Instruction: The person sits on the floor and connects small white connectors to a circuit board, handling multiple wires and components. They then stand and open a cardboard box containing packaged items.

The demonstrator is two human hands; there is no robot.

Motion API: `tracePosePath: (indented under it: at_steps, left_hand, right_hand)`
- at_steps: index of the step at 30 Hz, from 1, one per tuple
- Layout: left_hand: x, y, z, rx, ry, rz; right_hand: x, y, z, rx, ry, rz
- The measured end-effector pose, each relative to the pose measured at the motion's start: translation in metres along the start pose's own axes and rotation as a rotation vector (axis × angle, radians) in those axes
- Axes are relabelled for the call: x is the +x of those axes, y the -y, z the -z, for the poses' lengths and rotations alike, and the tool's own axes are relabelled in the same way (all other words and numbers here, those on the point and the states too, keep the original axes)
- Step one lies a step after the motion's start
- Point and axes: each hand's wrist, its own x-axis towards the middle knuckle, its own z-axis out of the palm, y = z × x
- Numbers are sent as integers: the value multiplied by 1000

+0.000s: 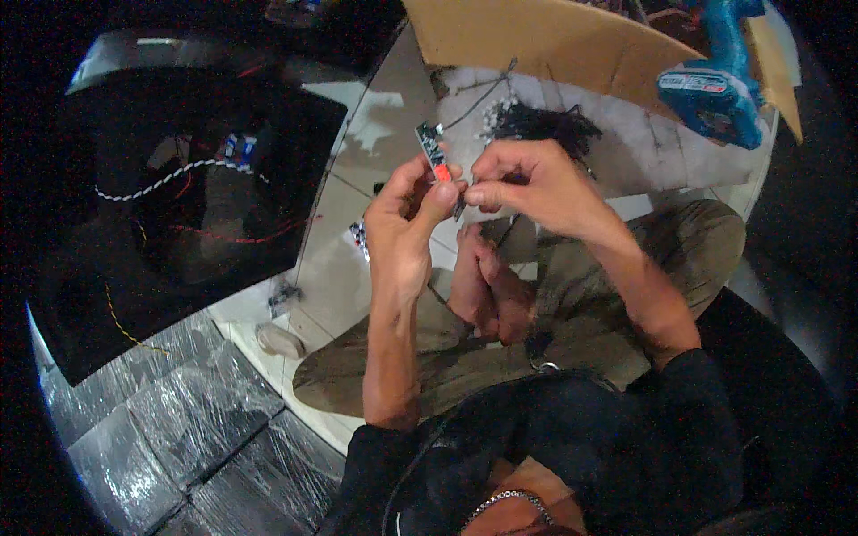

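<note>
A small, narrow circuit board with a red part at its lower end is pinched between the thumb and fingers of my left hand. Close beside it, my right hand has thumb and forefinger pressed together at the board's lower end. What those fingertips hold is too small to make out. A thin dark piece sticks out below the meeting fingertips. Behind the board, a grey cable runs up toward the far side. Another small circuit board lies on the tiled floor, left of my left wrist.
A bundle of black cables lies on a pale sheet beyond my hands. Cardboard stands behind it, with a blue cordless power tool at right. A large black panel carrying wires is at left, above plastic-wrapped dark blocks.
</note>
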Motion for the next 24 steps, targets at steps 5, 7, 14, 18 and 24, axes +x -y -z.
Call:
tracePosePath:
  at_steps: [5, 7, 14, 18, 24]
  left_hand:
    - [4, -5, 2, -13, 31, -7]
    - [7, -5, 4, 52, 39, 18]
    - [19, -18, 0, -25, 80, 28]
    - [18, -21, -5, 34, 62, -10]
    - [18, -20, 4, 57, 158, 51]
  right_hand:
    - [3, 6, -1, -17, -16, 31]
    - [1, 2, -1, -73, -19, 30]
    - [6, -3, 8, 193, -7, 53]
    - [5, 1, 10, 156, -67, 78]
    - [4, 2, 9, 139, -132, 89]
